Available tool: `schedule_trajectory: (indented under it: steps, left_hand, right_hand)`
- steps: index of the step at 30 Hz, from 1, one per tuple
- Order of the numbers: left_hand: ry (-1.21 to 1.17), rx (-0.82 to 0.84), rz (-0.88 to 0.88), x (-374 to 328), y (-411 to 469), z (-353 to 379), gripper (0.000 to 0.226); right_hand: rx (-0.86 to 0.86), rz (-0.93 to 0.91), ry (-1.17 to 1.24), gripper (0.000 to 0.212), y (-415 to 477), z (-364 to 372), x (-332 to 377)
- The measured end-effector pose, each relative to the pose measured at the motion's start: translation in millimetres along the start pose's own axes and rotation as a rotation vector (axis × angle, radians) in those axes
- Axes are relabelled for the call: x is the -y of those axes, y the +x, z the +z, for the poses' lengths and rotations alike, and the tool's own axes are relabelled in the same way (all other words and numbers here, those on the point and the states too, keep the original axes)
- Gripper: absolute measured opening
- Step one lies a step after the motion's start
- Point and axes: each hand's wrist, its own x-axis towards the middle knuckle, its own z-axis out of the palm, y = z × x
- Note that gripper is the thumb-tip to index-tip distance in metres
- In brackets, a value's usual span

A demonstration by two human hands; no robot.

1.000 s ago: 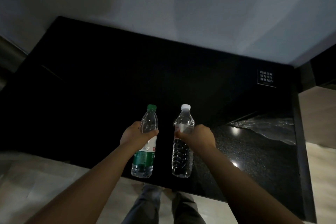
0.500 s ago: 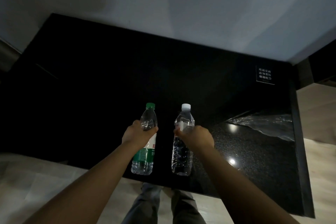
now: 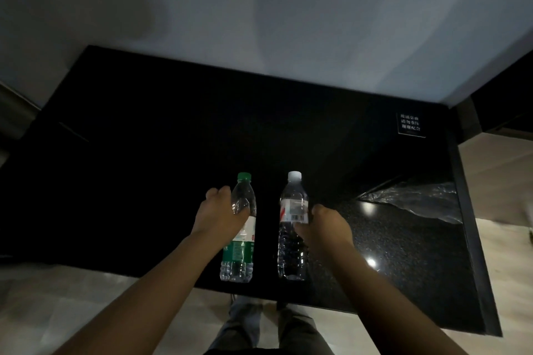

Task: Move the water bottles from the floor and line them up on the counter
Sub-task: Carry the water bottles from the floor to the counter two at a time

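Two clear water bottles stand upright side by side near the front edge of the black counter (image 3: 150,170). My left hand (image 3: 220,215) wraps the upper body of the green-capped bottle (image 3: 238,251), which has a green and white label. My right hand (image 3: 327,226) sits against the right side of the white-capped bottle (image 3: 292,239), thumb across its front just below the red and white label. The bottles are about a hand's width apart and do not touch.
A grey wall rises behind the counter. A small sign with white characters (image 3: 410,124) lies at the counter's back right. Crumpled clear plastic (image 3: 418,199) lies on the speckled right part. Pale floor and my legs (image 3: 253,328) show below the front edge.
Both bottles have settled upright on the counter. My right hand has slid to the right, uncovering the white-capped bottle's label. My left hand has shifted slightly left on its bottle.
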Motion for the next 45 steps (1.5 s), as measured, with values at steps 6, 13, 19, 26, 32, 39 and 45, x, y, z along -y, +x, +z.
schedule_trajectory:
  steps: [6,13,19,26,32,39,45]
  left_hand:
    - [0.188,0.228,0.256,-12,-14,-19,0.042]
    - [0.367,0.355,0.522,-57,-22,-18,0.043]
    - [0.403,0.37,0.709,-108,-43,8,0.037]
    - [0.511,0.468,0.899,-185,-97,48,0.045]
    - [0.543,0.456,1.079,-242,-176,93,0.047]
    - [0.495,0.453,1.293,-305,-282,162,0.048]
    - [0.505,0.5,1.445,-356,-357,219,0.053]
  right_hand:
    - [-0.074,-0.075,-0.113,0.03,-24,-20,-8]
    - [-0.051,-0.071,-0.087,0.049,-70,-50,-29]
    - [-0.2,0.092,-0.023,0.042,-115,-73,-67]
    - [-0.324,0.194,-0.002,0.04,-178,-85,-138]
    - [-0.492,0.328,0.154,0.04,-260,-88,-206]
    - [-0.709,0.485,0.302,0.039,-364,-95,-296]
    - [-0.811,0.609,0.34,0.037,-434,-97,-364]
